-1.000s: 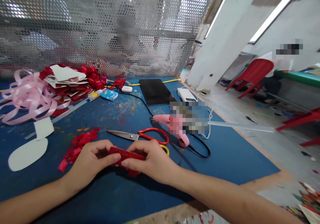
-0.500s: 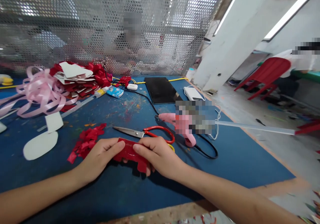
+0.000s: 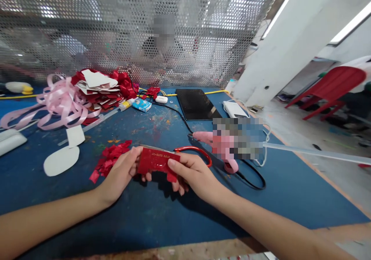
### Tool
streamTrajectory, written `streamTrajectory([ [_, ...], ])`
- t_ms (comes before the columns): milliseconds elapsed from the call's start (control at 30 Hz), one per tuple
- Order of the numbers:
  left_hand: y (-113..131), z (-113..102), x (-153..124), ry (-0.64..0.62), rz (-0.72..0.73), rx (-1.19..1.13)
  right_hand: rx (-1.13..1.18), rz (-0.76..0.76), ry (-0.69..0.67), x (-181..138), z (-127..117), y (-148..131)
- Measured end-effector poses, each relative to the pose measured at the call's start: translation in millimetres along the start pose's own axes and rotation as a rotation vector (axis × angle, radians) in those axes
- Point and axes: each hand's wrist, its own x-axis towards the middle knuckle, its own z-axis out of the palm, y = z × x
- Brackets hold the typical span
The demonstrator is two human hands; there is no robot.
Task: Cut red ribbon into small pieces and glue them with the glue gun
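Observation:
Between my two hands is a red piece of ribbon or fabric [image 3: 155,161] with small red tabs along its lower edge and a shiny streak across its face. My left hand [image 3: 123,173] grips its left end, fingers behind it. My right hand [image 3: 195,175] pinches the right end, thumb on the front. Just behind the piece lie scissors with red handles [image 3: 207,155], their blades mostly hidden. A heap of small red cut pieces [image 3: 111,157] rests beside my left hand. To the right is a pink glue gun [image 3: 230,165], partly blurred out, with a clear stick at its back.
On the blue tabletop [image 3: 121,229] are pink ribbon [image 3: 62,101], a stack of white and red pieces [image 3: 97,84], a blue box [image 3: 142,105], a black tablet [image 3: 195,104], a white power bank [image 3: 235,109] and white cut-outs [image 3: 61,161]. A perforated metal screen [image 3: 116,31] stands behind.
The view has shifted, so the table's things sit further right. My left thumb has moved off the front of the red piece, which now faces me more and covers the scissor blades.

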Motion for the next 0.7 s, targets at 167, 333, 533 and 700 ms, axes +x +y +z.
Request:
streamTrajectory([
  [167,4.6,1.6,0.5,-0.044,-0.037,0.157,0.009,0.011,-0.019,0.5,-1.3,-1.8],
  [333,6.8,7.8,0.5,-0.027,-0.033,0.106,-0.043,-0.04,0.026,-0.8,1.3,-0.9],
  [533,4.4,11.0,-0.6,0.026,0.032,0.085,-0.15,-0.129,0.047,-5.0,5.6,-1.4],
  [700,6.9,10.8,0.0,-0.011,-0.038,0.129,-0.068,-0.1,0.149,-2.2,4.1,-2.3],
])
